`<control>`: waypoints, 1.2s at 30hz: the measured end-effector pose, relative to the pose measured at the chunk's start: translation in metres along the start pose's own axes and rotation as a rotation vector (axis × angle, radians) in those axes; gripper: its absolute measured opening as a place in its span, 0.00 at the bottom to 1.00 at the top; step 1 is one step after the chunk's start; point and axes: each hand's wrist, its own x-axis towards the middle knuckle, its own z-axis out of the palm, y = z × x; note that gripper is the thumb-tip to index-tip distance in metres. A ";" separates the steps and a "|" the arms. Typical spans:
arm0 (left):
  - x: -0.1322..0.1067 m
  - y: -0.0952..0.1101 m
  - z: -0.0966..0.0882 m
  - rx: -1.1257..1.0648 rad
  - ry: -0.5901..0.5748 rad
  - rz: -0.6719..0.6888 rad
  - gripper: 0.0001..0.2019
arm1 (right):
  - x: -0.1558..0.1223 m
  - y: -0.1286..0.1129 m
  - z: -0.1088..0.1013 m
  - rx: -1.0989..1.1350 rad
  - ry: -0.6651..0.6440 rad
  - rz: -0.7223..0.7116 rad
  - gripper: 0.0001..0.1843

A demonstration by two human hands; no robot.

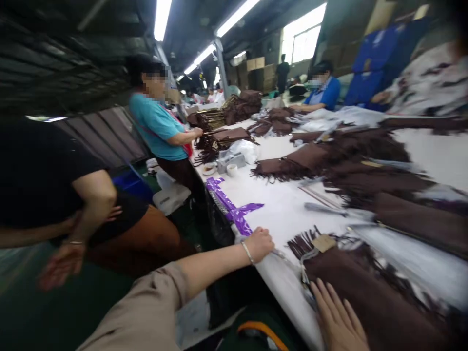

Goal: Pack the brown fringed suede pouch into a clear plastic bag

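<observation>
While your left hand (pixel 260 243) is curling loosely over the near edge of the white table (pixel 285 209), just beside the purple tape (pixel 234 210), your right hand (pixel 338 319) is lying flat, fingers spread and released, on the brown fringed bag (pixel 365 287) at the table's near corner. A tag (pixel 323 242) is resting on that bag. 2 co-workers, one in a teal shirt (pixel 158 124), are working farther along.
</observation>
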 end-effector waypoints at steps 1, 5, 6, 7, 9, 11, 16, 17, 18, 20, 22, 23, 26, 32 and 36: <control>-0.005 0.001 -0.002 -0.029 -0.028 0.000 0.09 | 0.002 -0.004 -0.008 -0.037 -0.017 0.007 0.36; -0.027 0.015 0.007 -0.381 -0.300 -0.028 0.20 | 0.009 -0.015 -0.018 -0.134 -0.122 0.079 0.30; -0.031 0.022 0.014 -0.606 -0.412 -0.080 0.23 | 0.010 -0.016 -0.019 -0.136 -0.136 0.097 0.29; -0.033 0.030 0.021 -0.841 -0.499 -0.153 0.26 | 0.012 -0.017 -0.022 -0.124 -0.157 0.113 0.28; -0.030 0.047 0.036 -1.190 -0.539 -0.309 0.28 | 0.017 -0.017 -0.030 -0.051 -0.229 0.150 0.26; -0.023 0.065 0.047 -1.264 -0.440 -0.407 0.26 | 0.026 -0.018 -0.042 0.055 -0.331 0.200 0.26; -0.009 0.102 0.059 -1.401 -0.285 -0.523 0.18 | 0.047 -0.033 -0.060 0.123 -0.438 0.231 0.30; -0.008 0.106 0.061 -1.457 -0.282 -0.534 0.16 | 0.048 -0.039 -0.059 0.119 -0.461 0.225 0.32; -0.007 0.108 0.062 -1.512 -0.305 -0.544 0.15 | 0.047 -0.045 -0.057 0.103 -0.489 0.225 0.36; -0.004 0.108 0.065 -1.618 -0.409 -0.578 0.16 | 0.044 -0.056 -0.053 0.041 -0.534 0.241 0.43; -0.002 0.108 0.068 -1.683 -0.453 -0.598 0.20 | 0.042 -0.060 -0.051 -0.033 -0.541 0.264 0.43; -0.001 0.109 0.068 -1.711 -0.434 -0.584 0.22 | 0.042 -0.059 -0.053 -0.059 -0.538 0.272 0.42; -0.006 0.108 0.067 -1.841 -0.410 -0.462 0.29 | 0.043 -0.047 -0.062 -0.064 -0.557 0.245 0.41; -0.025 0.064 0.046 -1.453 -0.433 -0.369 0.29 | 0.030 -0.043 -0.050 -0.243 -0.444 0.151 0.35; 0.010 0.042 0.017 -0.948 0.128 -0.232 0.19 | 0.020 -0.059 -0.026 -0.367 -0.229 0.171 0.35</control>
